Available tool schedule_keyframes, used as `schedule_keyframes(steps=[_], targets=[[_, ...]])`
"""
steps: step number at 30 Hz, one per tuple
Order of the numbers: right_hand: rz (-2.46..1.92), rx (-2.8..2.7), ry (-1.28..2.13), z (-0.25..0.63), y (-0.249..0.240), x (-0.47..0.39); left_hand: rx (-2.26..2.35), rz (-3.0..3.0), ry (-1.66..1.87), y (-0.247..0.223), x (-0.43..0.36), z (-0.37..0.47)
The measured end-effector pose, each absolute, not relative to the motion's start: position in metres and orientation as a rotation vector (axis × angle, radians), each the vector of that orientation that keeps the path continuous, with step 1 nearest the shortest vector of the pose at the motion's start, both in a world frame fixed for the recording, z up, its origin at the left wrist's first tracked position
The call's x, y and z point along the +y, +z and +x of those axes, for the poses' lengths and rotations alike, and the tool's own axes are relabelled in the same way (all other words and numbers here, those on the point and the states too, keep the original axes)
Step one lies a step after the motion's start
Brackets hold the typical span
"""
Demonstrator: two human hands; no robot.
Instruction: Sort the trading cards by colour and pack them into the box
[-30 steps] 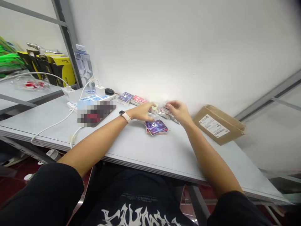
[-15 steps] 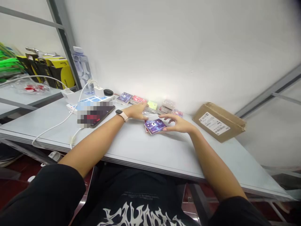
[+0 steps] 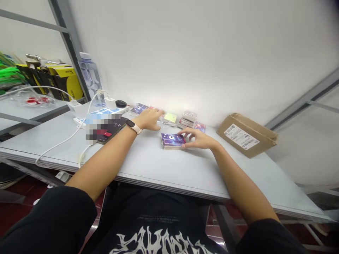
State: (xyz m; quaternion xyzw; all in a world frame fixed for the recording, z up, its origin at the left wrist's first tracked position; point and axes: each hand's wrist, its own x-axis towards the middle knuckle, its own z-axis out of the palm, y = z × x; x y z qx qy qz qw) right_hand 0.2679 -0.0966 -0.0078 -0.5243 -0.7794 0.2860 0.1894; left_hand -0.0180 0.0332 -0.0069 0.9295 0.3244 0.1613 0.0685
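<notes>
Head view: right hand (image 3: 198, 138) open, fingertips on purple card stack (image 3: 172, 140); left hand (image 3: 148, 119) flat, open, over packets (image 3: 166, 119) behind stack.

A card stack (image 3: 171, 140) lies mid-table (image 3: 164, 165), the carton (image 3: 247, 134) to its right (power strip (image 3: 102, 112) far left).

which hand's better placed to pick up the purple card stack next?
Right. The right hand already rests its fingertips on the purple card stack, open and flat. The left hand is stretched farther back, over the packets by the wall near the yellow packet.
</notes>
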Motion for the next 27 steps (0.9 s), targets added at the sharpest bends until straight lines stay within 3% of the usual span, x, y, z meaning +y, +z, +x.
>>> schedule_keyframes(steps=[11, 17, 27], targets=[[-1.43, -2.133, 0.797, 0.27, -0.005, -0.098, 1.067, 2.774, 0.145, -0.001, 0.038, -0.025], [-1.337, -1.943, 0.83, 0.279, 0.003, -0.101, 1.008, 2.715, 0.149, -0.005, 0.036, -0.024], [-1.491, -1.888, 0.245, 0.294, -0.013, -0.089, 0.946, 2.647, 0.136, -0.004, 0.032, -0.02]])
